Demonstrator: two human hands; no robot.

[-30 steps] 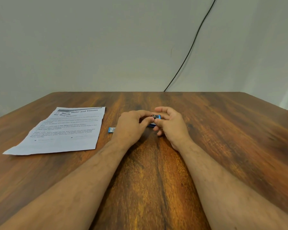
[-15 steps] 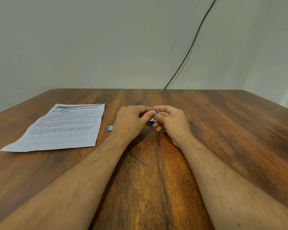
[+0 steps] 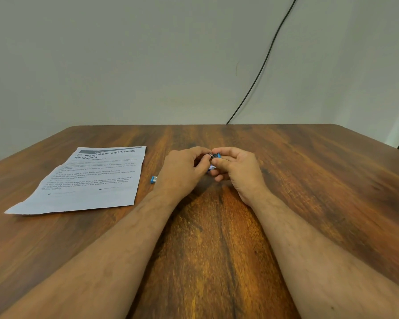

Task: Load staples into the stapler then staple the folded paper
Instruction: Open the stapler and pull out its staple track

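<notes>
Both hands meet over the middle of the worktop (image 3: 309, 180), and the small blue stapler (image 3: 215, 156) sits between their fingertips, so the coming move turns on that tight spot: it is in the grasp, at the far tips of both hands, not something to reach for. The left hand (image 3: 182, 171) curls its fingers and thumb onto the stapler's left end, while the right hand (image 3: 236, 172) pinches its right end with the fingers folded over. Its long axis seems to run left to right between them, though most of the body is hidden, and I cannot tell whether the tray is open or any staples are in. A small blue box (image 3: 154, 179), probably the staples, lies just left of the left wrist, nearer that hand; its contents are not visible. The printed paper (image 3: 90, 180) lies flat further left, well apart from both hands, and looks not yet folded.
</notes>
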